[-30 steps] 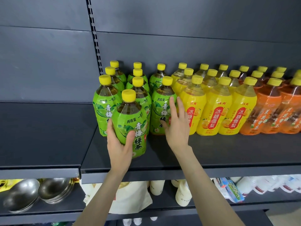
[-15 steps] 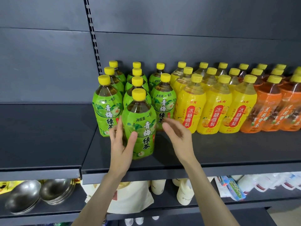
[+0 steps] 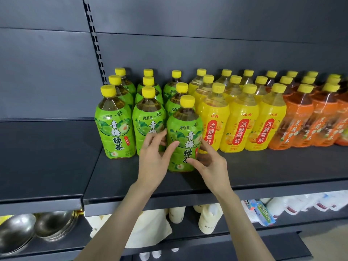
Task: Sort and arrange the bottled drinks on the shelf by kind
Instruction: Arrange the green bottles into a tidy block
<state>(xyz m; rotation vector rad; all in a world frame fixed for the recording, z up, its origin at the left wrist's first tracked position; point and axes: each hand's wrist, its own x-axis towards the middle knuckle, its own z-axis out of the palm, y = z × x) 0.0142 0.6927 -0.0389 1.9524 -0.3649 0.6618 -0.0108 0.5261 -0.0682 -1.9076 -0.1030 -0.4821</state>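
A green-label tea bottle (image 3: 185,129) with a yellow cap stands upright on the dark shelf (image 3: 263,166), in front of the third green column and beside the yellow row. My left hand (image 3: 152,162) holds its left side, thumb across the label. My right hand (image 3: 211,166) holds its lower right side, thumb on the front. Several more green tea bottles (image 3: 114,127) stand to the left. Yellow pear-drink bottles (image 3: 243,127) fill the middle and orange tea bottles (image 3: 299,125) the right.
The neighbouring shelf board (image 3: 41,157) on the left holds nothing. On the shelf below sit metal bowls (image 3: 18,230), white bottles (image 3: 207,219) and packaged goods (image 3: 261,211). An upright slotted rail (image 3: 94,38) divides the back panel.
The held green bottle has moved right, from in front of the middle green column to the third one. My right hand left the back bottle and came onto this one.
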